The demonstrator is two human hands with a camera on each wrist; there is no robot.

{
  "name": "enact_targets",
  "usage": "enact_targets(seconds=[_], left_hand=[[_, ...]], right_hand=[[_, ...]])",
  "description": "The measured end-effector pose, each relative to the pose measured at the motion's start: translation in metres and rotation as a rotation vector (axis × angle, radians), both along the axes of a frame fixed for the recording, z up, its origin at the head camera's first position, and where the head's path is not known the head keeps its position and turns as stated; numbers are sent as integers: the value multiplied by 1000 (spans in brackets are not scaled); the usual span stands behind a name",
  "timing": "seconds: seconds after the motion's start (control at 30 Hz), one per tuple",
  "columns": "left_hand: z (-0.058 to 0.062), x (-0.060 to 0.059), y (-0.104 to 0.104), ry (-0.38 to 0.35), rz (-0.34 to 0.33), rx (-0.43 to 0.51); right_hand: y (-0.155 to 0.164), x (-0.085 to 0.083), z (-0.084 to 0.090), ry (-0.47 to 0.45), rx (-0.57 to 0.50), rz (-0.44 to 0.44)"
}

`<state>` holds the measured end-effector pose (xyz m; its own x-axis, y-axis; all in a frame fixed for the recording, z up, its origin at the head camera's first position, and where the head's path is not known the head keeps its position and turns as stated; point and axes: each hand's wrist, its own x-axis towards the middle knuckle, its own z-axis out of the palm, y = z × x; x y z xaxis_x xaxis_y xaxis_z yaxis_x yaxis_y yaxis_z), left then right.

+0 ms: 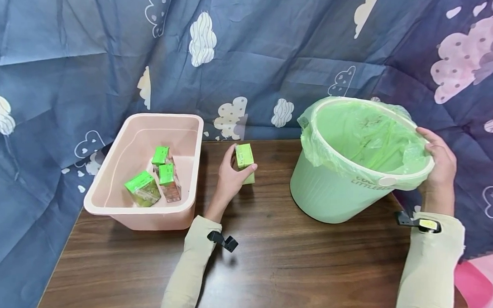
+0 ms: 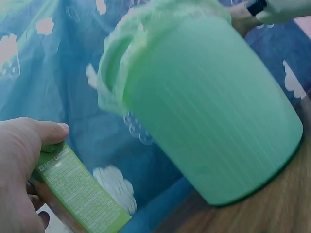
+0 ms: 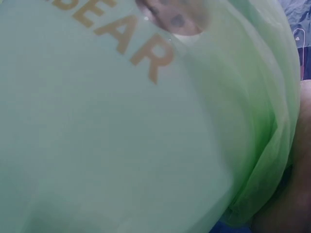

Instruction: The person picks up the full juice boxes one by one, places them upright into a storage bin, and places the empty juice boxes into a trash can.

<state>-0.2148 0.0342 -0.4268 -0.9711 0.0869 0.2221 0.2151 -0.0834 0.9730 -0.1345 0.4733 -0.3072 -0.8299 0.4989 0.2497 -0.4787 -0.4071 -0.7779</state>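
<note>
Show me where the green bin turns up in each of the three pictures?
Head: the bin stands tilted at right on the table, right hand on its rim.
Left wrist: it fills the centre and right.
Right wrist: it fills nearly the whole picture.
Shared landmark: its green liner.

My dark wood table (image 1: 295,270) carries the pink tub (image 1: 122,201) at left — the green bin (image 1: 333,196), tilted, at right.

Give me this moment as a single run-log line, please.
left hand: grips green carton | right hand: holds tilted bin rim | pink tub: three cartons
</note>
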Motion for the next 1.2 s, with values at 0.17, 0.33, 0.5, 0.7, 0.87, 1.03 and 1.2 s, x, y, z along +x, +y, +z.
enact_targets(seconds=[0.17, 0.33, 0.5, 0.7, 0.87, 1.03, 1.2], left_hand=[[30, 7, 8, 74, -64, -28], [63, 17, 13, 145, -124, -17], [95, 21, 19, 210, -180, 18], [137, 18, 34, 311, -252, 105], [170, 16, 52, 369, -294, 130], [195, 15, 71, 366, -342, 151], [209, 17, 91, 339, -406, 131]], right_hand=[[4, 4, 3, -10, 3, -20], [5, 4, 4, 4, -14, 7], [4, 5, 1, 2, -26, 30], [4, 5, 3, -9, -17, 27], [4, 3, 4, -19, 27, -1], [3, 1, 4, -19, 42, 0], [3, 5, 3, -7, 51, 5]])
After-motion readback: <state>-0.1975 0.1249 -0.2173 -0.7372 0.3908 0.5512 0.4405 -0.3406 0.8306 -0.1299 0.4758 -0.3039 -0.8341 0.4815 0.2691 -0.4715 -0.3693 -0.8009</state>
